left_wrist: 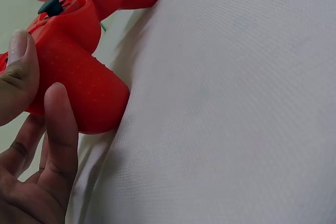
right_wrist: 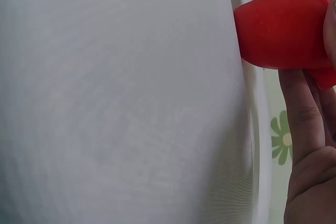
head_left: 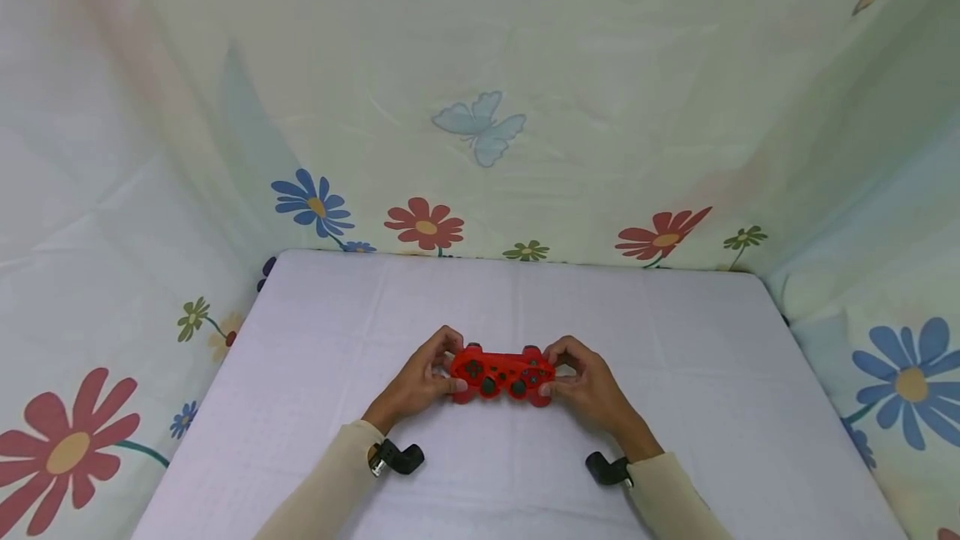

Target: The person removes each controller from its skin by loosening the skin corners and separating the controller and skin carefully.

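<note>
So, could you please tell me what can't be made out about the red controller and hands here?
- Red controller, underside: hidden by its own front in the head view.
- Button markings: too small in the head view.
- Left hand: cut off by the left wrist view's edges.
- Right hand: cut off by the right wrist view's edges.

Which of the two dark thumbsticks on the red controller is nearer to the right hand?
The right thumbstick, towards the right hand; the left thumbstick sits nearer the left hand.
</note>
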{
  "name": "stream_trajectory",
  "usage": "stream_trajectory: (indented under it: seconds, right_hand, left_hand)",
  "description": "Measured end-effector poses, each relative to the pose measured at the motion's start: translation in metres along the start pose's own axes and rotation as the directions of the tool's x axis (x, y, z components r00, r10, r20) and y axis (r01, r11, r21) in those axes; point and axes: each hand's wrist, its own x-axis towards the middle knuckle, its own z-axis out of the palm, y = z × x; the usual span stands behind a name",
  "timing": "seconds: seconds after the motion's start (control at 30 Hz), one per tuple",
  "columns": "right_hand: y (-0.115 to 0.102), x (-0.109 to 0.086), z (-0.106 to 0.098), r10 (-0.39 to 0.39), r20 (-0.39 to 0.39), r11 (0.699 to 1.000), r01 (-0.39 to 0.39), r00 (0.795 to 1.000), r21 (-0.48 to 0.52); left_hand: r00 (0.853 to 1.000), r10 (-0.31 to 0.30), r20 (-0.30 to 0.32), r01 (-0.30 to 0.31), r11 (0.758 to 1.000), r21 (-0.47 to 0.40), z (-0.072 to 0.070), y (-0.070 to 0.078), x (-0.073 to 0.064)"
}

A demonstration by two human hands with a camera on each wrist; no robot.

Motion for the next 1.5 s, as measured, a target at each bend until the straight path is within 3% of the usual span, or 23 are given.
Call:
stream_trajectory:
  seconds: [0.33,0.43,0.6,0.8,0.97,1.2,1.5]
  right_hand:
    - [0.002,0.004,-0.001,-0.011,-0.015,1.000,0.011,1.000,-0.023]
    - [0.001,0.004,0.000,0.007,-0.026,1.000,-0.008,1.000,-0.030]
    - [0.000,0.003,0.003,0.064,-0.033,0.997,-0.065,0.997,-0.037]
    - [-0.004,0.001,0.006,0.147,-0.032,0.989,-0.146,0.989,0.037]
    - [-0.005,0.000,0.008,0.154,-0.038,0.987,-0.152,0.987,0.058]
    - [-0.005,0.000,0.008,0.147,-0.057,0.988,-0.145,0.987,0.044]
    - [-0.004,0.001,0.009,0.148,-0.057,0.988,-0.145,0.987,0.046]
  left_hand:
    - [1.000,0.029,0.006,-0.028,0.998,-0.053,0.001,-0.004,-0.002]
    - [0.999,0.046,0.009,-0.045,0.997,-0.068,0.004,-0.005,-0.002]
    - [1.000,0.024,-0.008,-0.025,0.997,-0.068,0.006,-0.003,-0.002]
    - [1.000,0.015,0.018,-0.014,0.999,-0.038,0.006,0.000,-0.002]
    - [1.000,0.014,0.021,-0.014,1.000,-0.010,0.005,0.002,-0.001]
    - [1.000,0.016,0.019,-0.015,0.999,-0.035,0.005,0.005,-0.002]
    - [0.999,-0.020,0.041,0.016,0.994,0.107,-0.004,0.012,0.005]
